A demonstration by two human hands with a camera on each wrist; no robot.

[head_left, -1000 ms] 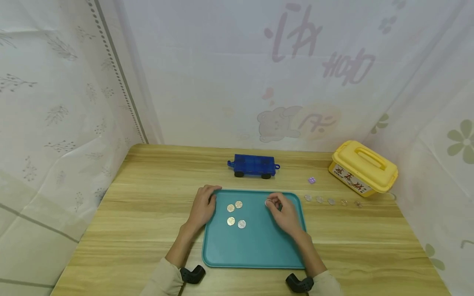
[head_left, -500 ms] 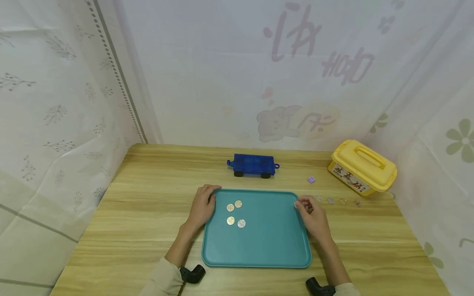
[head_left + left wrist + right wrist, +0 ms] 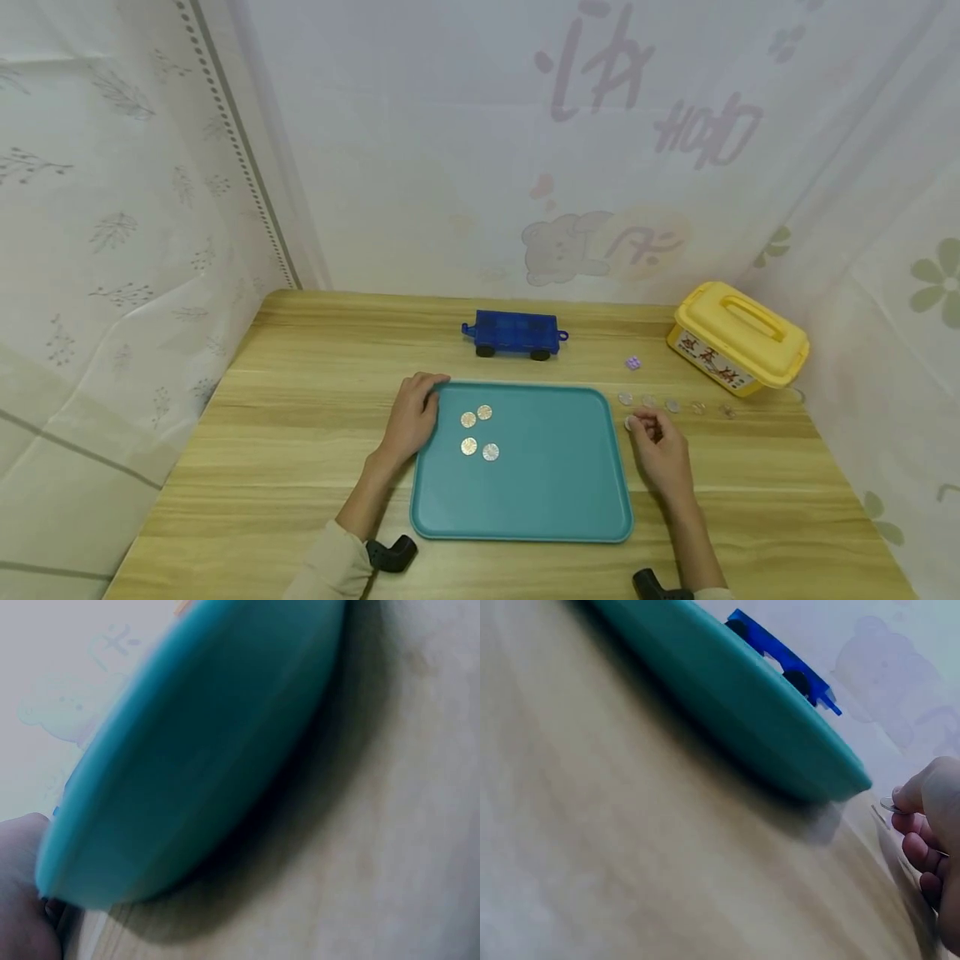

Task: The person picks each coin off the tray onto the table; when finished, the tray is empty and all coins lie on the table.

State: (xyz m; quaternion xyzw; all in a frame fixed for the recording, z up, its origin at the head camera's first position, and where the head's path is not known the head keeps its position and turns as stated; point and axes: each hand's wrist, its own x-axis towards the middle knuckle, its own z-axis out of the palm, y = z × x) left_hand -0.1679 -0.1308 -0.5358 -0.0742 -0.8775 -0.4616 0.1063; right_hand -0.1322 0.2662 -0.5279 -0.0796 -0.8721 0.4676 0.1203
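Note:
My right hand (image 3: 663, 454) is just beyond the tray's right edge. Thumb and fingertips pinch a silvery coin (image 3: 629, 423), which the right wrist view shows edge-on as a thin disc (image 3: 889, 804). The teal tray (image 3: 555, 475) bears several coins on its left half: gold-coloured ones such as this coin (image 3: 468, 446) and one silvery coin (image 3: 491, 452). At the tray's upper left corner my left hand (image 3: 410, 421) rests along the rim, fingers fairly straight. Past the right hand, a row of several silvery or clear coins (image 3: 672, 406) lies on the wooden table.
Behind the tray stands a blue toy wagon (image 3: 516, 332) with black wheels. A small purple piece (image 3: 633, 363) lies right of it. The yellow lidded box (image 3: 738, 337) is at the back right of the table (image 3: 285, 433). White printed cloth hangs behind and at both sides.
My right hand has moved from over the tray rightwards past its edge, carrying the pinched coin to beside the row on the table. The left hand has stayed at the tray's corner.

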